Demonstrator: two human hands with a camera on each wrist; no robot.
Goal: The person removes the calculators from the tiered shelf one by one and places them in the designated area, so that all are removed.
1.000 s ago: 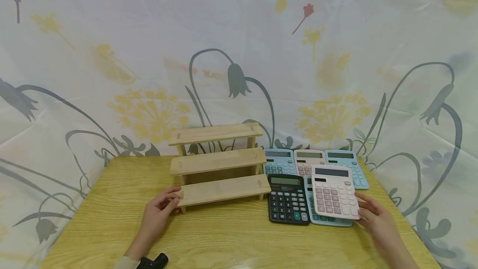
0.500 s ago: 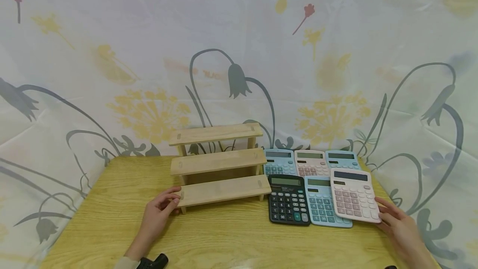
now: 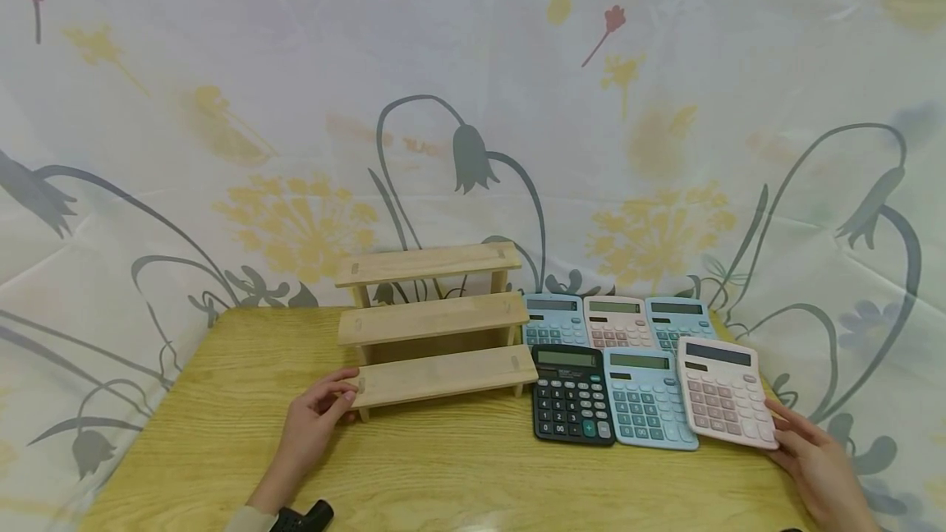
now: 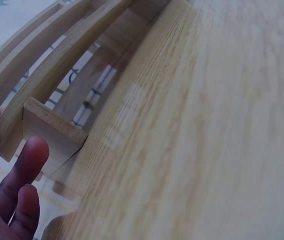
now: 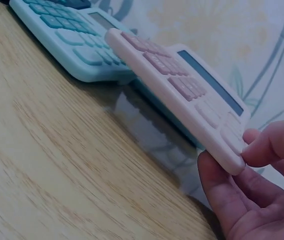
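At the right, my right hand (image 3: 820, 466) pinches the lower right corner of a pink calculator (image 3: 727, 392). In the right wrist view this calculator (image 5: 182, 95) is tilted and raised off the table, with the thumb and fingers (image 5: 222, 192) on its two faces. A three-tier wooden display stand (image 3: 443, 376) stands left of the calculators. My left hand (image 3: 314, 425) holds the left end of its lowest step. The left wrist view shows the fingers (image 4: 32, 155) around that step's end (image 4: 12, 125). A light blue calculator (image 3: 650, 401) lies just left of the pink one.
A black calculator (image 3: 572, 396) lies beside the stand's right end. Behind it runs a row of a blue calculator (image 3: 554, 320), a second pink one (image 3: 617, 323) and another blue one (image 3: 676, 320). A flowered cloth (image 3: 473, 64) hangs behind the wooden table (image 3: 443, 474).
My right hand has carried the pink calculator to the right, off the light blue calculator that it covered. My left hand and the stand have stayed in place.
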